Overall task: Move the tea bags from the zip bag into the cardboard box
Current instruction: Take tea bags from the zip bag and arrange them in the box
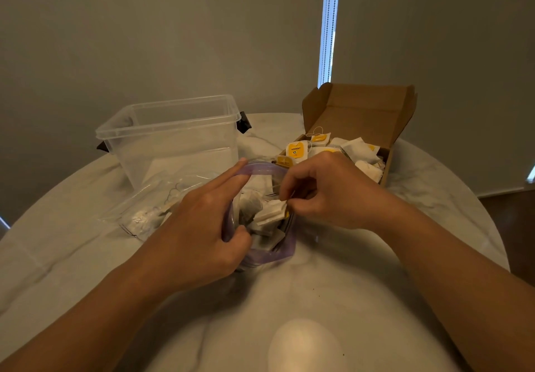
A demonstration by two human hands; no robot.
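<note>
Right hand (327, 195), fingertips tight on one tea bag (272, 211); left hand (199, 227), grip on one zip bag (282, 251) rim.

Zip bag (262, 253) at the middle of the table (318, 299), mouth up, tea bags (269, 212) inside. Behind the zip bag and to its right: cardboard box (362, 111), lid open and leaning back, more tea bags (359, 149) heaped in it. Behind the zip bag and to its left: plastic tub (173, 146), upright. Just left of the zip bag: second bag (150, 212), flat on the table. On the zip bag's left rim: left hand (199, 227), gripping. Over its right rim: right hand (327, 195), pinching one of the tea bags.
</note>
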